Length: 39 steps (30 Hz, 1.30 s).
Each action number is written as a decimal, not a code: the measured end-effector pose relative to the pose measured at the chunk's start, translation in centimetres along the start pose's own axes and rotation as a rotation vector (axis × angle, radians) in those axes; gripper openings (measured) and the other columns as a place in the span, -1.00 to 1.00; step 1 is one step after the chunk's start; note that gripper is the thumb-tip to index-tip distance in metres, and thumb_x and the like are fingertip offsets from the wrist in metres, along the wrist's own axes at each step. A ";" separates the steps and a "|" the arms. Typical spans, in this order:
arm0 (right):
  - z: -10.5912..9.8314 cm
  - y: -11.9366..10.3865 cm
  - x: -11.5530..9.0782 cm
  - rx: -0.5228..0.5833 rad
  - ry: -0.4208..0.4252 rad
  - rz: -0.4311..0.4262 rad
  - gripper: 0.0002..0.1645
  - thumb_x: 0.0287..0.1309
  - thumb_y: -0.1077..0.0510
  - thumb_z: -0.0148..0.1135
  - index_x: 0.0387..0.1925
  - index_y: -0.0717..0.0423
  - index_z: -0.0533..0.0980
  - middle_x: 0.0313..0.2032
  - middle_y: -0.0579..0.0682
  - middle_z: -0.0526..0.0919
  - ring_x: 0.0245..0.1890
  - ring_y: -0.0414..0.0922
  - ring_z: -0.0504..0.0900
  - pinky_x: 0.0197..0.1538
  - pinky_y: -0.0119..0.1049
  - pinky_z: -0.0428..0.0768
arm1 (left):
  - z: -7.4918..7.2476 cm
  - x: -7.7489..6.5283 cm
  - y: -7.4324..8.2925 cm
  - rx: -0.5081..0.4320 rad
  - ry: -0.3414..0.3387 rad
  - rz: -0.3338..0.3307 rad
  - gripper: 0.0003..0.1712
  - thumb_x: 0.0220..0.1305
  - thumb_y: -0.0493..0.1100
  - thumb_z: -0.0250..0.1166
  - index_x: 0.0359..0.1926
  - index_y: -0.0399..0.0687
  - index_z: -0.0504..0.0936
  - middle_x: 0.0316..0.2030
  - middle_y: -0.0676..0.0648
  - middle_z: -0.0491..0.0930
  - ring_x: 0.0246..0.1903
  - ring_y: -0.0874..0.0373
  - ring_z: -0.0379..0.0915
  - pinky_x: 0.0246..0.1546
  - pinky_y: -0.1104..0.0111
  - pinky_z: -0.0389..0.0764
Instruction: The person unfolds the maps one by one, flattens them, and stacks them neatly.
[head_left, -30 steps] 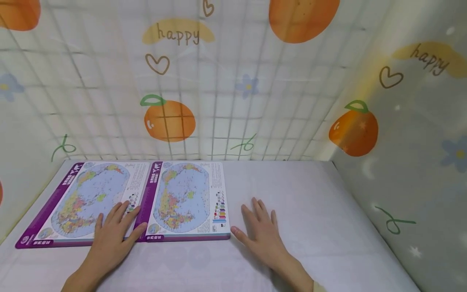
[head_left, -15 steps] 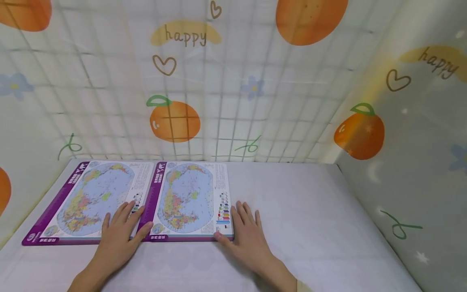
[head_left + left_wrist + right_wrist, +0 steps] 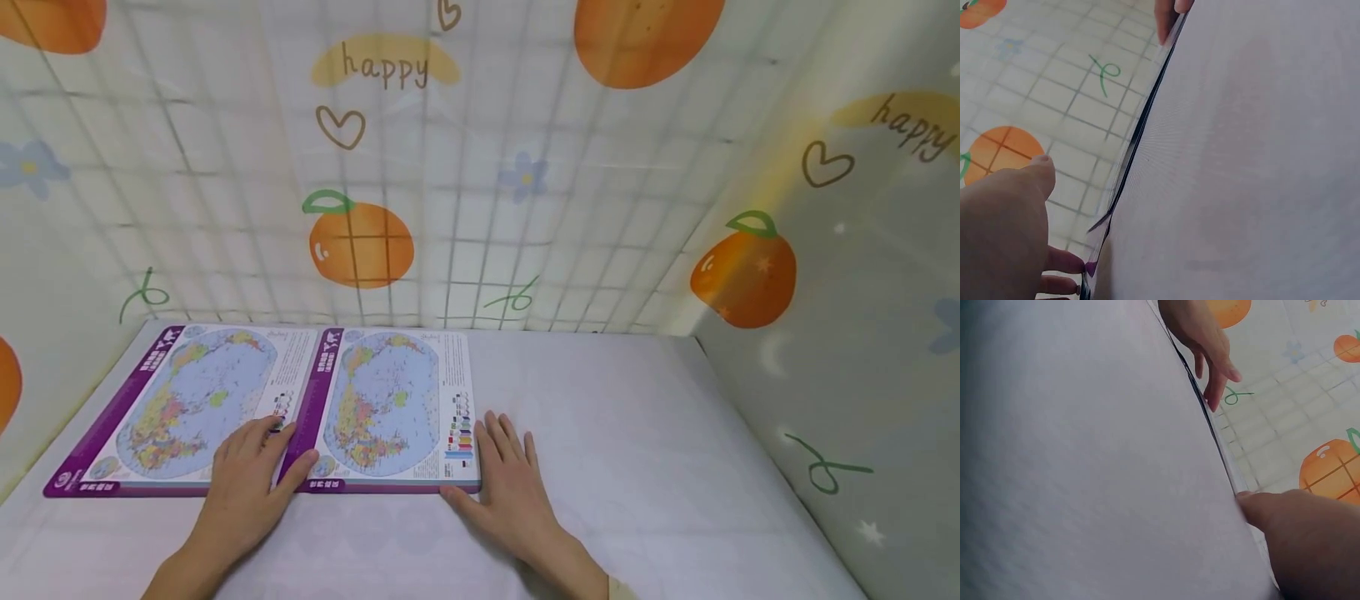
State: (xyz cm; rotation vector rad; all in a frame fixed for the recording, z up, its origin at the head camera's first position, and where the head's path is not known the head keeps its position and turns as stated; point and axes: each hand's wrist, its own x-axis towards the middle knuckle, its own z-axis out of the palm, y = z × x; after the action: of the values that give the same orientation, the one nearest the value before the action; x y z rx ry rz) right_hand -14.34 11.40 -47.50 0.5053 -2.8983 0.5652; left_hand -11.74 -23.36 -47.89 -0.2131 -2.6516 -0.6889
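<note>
Two world map boards lie side by side on the white cloth in the head view, each with a purple strip down its left side. My left hand (image 3: 251,475) rests on the lower right part of the left map board (image 3: 198,400), fingers bent slightly, thumb over the other board's purple strip. Along the right edge of the right map board (image 3: 386,400) lies my right hand (image 3: 513,492), its fingers straight and its thumb at the front corner. In the left wrist view the left hand's thumb (image 3: 1038,172) is raised; the boards appear only edge-on there.
White cloth (image 3: 600,417) covers the table and extends right of the boards. Behind stands a pale curtain (image 3: 450,208) printed with oranges and hearts, a wire grid showing through it. A similar curtain (image 3: 862,333) closes the right side.
My right hand has moved left from the bare cloth to the right board's edge. My left hand's fingers have drawn in and bent a little. The head view has shifted slightly.
</note>
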 end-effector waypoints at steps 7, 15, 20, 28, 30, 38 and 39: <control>-0.2 0.2 0.3 0.008 0.023 -0.013 0.16 0.17 -0.45 0.35 0.54 0.19 0.30 0.58 0.22 0.26 0.63 0.23 0.10 0.57 0.37 0.00 | -0.1 0.6 0.4 -0.069 0.042 -0.057 -0.35 0.42 0.14 0.37 0.21 -0.35 0.67 0.15 -0.30 0.51 0.22 -0.31 0.28 0.18 -0.26 0.26; -0.5 0.0 0.5 0.070 0.023 -0.006 0.15 0.11 -0.40 0.43 0.53 0.18 0.34 0.57 0.23 0.28 0.63 0.24 0.10 0.56 0.40 -0.03 | -0.3 0.7 -0.1 -0.213 0.023 -0.173 -0.37 0.34 0.11 0.46 0.24 -0.24 0.67 0.18 -0.29 0.50 0.22 -0.26 0.26 0.18 -0.16 0.26; -0.5 0.2 0.5 0.143 0.076 -0.012 0.13 0.02 -0.35 0.55 0.45 0.21 0.42 0.51 0.23 0.38 0.59 0.25 0.20 0.54 0.42 0.02 | -0.3 0.6 0.1 -0.245 0.050 -0.164 -0.40 0.27 -0.04 0.54 0.26 -0.17 0.63 0.01 -0.19 0.66 0.06 -0.06 0.34 0.04 0.16 0.31; -0.5 0.4 0.4 0.373 0.177 0.073 0.02 -0.10 0.02 0.74 0.42 0.09 0.48 0.26 -0.01 0.60 0.32 0.03 0.51 0.44 0.11 0.37 | -0.2 0.5 0.0 -0.245 0.018 -0.172 -0.44 0.25 -0.22 0.54 0.26 -0.07 0.60 -0.40 0.09 0.48 -0.29 0.18 0.22 -0.26 0.38 0.18; -0.6 0.3 0.3 0.437 0.181 0.121 0.00 -0.07 0.06 0.73 0.43 -0.04 0.48 0.06 -0.13 0.68 0.15 -0.09 0.58 0.33 -0.03 0.46 | -0.2 0.5 -0.1 -0.245 0.005 -0.172 -0.44 0.27 -0.21 0.53 0.26 -0.07 0.59 -0.44 0.10 0.45 -0.33 0.19 0.21 -0.29 0.36 0.18; -0.8 0.1 0.1 0.620 0.155 0.171 -0.08 0.09 0.16 0.63 0.46 -0.16 0.42 -0.46 -0.25 0.61 -0.38 -0.24 0.54 -0.13 -0.40 0.46 | 0.1 0.4 -0.1 -0.242 -0.014 -0.170 -0.44 0.27 -0.25 0.52 0.26 -0.11 0.58 -0.48 0.10 0.41 -0.44 0.24 0.22 -0.36 0.36 0.21; -0.8 0.1 0.1 0.629 0.156 0.173 -0.10 0.11 0.17 0.62 0.45 -0.16 0.42 -0.47 -0.24 0.60 -0.39 -0.24 0.53 -0.14 -0.41 0.46 | 0.1 0.4 0.0 -0.237 -0.014 -0.171 -0.44 0.27 -0.26 0.52 0.26 -0.11 0.57 -0.48 0.10 0.41 -0.44 0.23 0.23 -0.35 0.36 0.21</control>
State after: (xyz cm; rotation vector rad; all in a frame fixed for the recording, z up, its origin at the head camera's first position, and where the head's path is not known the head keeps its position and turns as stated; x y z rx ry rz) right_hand -14.37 11.77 -46.73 0.2549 -2.5860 1.4838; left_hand -12.12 -23.34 -47.80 -0.0551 -2.6186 -1.0616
